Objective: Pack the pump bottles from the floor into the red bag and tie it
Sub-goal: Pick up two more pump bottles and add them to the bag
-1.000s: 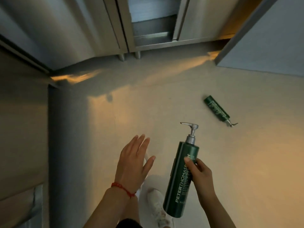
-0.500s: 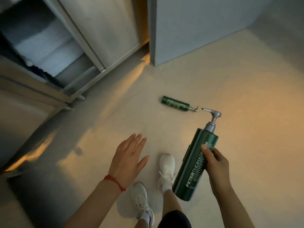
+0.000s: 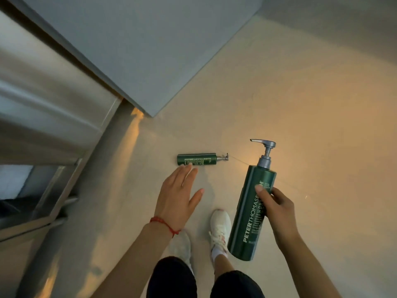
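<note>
My right hand [image 3: 276, 206] grips a large dark green pump bottle [image 3: 250, 211] around its middle, held off the floor with the grey pump head pointing up and away. A small green pump bottle [image 3: 196, 159] lies on its side on the beige floor, pump end to the right. My left hand [image 3: 177, 196] is spread flat with fingers apart, palm down; its fingertips sit just below the small bottle's left end, and whether they touch it is unclear. No red bag is in view.
A grey cabinet corner [image 3: 150, 111] juts onto the floor just beyond the small bottle. Steel cabinets [image 3: 49, 125] on short legs line the left side. My white shoes [image 3: 219, 229] stand below the hands. Open floor stretches to the right.
The view has turned and drawn closer to the small bottle. My left hand has reached forward to the bottle's left end. The right hand keeps its hold on the large bottle.
</note>
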Action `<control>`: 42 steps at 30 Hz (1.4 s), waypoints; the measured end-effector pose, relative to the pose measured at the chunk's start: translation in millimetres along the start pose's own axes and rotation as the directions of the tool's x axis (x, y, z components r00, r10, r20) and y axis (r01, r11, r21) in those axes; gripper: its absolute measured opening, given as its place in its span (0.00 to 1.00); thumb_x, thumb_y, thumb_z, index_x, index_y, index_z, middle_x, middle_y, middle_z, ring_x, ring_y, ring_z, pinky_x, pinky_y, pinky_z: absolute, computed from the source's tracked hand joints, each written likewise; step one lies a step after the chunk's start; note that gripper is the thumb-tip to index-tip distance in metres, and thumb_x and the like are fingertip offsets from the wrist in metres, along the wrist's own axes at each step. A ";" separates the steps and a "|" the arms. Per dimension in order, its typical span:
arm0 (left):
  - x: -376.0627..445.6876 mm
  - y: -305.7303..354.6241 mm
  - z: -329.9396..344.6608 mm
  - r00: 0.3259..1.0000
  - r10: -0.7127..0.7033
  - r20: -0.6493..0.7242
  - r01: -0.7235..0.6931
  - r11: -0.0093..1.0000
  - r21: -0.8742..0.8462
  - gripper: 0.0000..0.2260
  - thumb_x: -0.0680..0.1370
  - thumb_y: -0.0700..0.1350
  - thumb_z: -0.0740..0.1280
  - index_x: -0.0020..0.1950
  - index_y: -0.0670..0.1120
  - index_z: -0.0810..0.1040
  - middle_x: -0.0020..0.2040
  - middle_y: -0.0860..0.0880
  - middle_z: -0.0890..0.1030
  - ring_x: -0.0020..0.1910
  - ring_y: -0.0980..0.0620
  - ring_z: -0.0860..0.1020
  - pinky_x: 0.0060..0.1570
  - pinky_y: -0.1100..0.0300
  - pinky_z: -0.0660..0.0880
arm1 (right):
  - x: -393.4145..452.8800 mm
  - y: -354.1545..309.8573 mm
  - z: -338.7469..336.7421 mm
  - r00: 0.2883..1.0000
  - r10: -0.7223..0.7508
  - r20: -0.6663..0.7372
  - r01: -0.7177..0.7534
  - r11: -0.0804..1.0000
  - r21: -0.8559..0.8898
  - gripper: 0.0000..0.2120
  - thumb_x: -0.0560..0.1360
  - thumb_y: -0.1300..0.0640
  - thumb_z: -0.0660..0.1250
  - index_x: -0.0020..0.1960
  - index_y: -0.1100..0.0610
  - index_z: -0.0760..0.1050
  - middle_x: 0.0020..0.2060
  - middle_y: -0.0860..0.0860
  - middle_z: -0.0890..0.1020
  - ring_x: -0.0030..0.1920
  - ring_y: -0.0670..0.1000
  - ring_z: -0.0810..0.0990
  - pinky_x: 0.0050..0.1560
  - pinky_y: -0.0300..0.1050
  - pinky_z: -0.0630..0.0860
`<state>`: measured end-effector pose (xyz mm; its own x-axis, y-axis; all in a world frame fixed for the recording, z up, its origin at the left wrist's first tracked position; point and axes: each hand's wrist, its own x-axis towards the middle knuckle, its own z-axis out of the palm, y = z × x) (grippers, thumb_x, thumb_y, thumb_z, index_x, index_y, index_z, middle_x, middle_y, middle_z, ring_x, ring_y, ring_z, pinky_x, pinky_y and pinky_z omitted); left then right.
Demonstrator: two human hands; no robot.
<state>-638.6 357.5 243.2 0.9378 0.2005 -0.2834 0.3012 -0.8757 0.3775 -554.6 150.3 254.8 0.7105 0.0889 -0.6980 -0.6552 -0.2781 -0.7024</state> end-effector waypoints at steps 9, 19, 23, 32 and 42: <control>129.5 -47.0 54.7 0.961 0.116 0.250 -0.133 0.990 0.052 0.28 0.73 0.56 0.53 0.63 0.38 0.72 0.62 0.38 0.76 0.62 0.39 0.73 0.60 0.46 0.70 | 89.3 31.8 14.7 0.993 0.091 -0.079 -0.083 0.991 0.101 0.06 0.71 0.53 0.68 0.45 0.56 0.77 0.37 0.52 0.82 0.31 0.40 0.80 0.30 0.30 0.74; 221.7 -107.2 166.4 0.868 0.043 0.494 -0.080 0.995 0.052 0.23 0.77 0.49 0.62 0.70 0.42 0.64 0.70 0.42 0.67 0.68 0.43 0.64 0.65 0.50 0.64 | 171.7 111.2 41.7 0.973 0.167 -0.161 -0.138 0.974 0.179 0.04 0.71 0.53 0.68 0.44 0.54 0.76 0.37 0.50 0.82 0.31 0.39 0.80 0.30 0.28 0.73; 248.4 -128.7 222.8 0.830 0.019 0.557 -0.048 0.998 0.038 0.26 0.75 0.52 0.65 0.70 0.44 0.64 0.69 0.42 0.68 0.66 0.44 0.67 0.64 0.51 0.65 | 196.6 154.6 54.3 0.963 0.207 -0.171 -0.169 0.962 0.214 0.08 0.71 0.52 0.68 0.47 0.55 0.77 0.38 0.51 0.82 0.33 0.40 0.81 0.31 0.30 0.74; 267.2 -165.2 317.6 0.835 0.050 0.549 -0.038 0.999 -0.033 0.31 0.62 0.49 0.78 0.63 0.44 0.73 0.56 0.43 0.75 0.55 0.45 0.74 0.52 0.60 0.67 | 220.9 223.7 56.0 0.952 0.250 -0.179 -0.204 0.949 0.240 0.19 0.62 0.43 0.66 0.48 0.54 0.78 0.39 0.52 0.84 0.38 0.48 0.83 0.41 0.42 0.76; 247.3 -125.2 261.4 0.753 -0.121 0.647 0.511 0.727 -0.459 0.09 0.68 0.41 0.73 0.47 0.46 0.80 0.41 0.49 0.81 0.40 0.53 0.80 0.41 0.63 0.77 | 197.8 208.9 49.7 0.938 0.286 -0.194 -0.226 0.932 0.282 0.17 0.63 0.45 0.67 0.47 0.54 0.78 0.39 0.52 0.83 0.35 0.44 0.83 0.41 0.42 0.75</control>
<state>-489.4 401.8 -104.6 0.5582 -0.0274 -0.8292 0.7773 -0.3322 0.5342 -563.7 157.3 -37.0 0.5291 -0.1815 -0.8289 -0.8438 -0.0093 -0.5366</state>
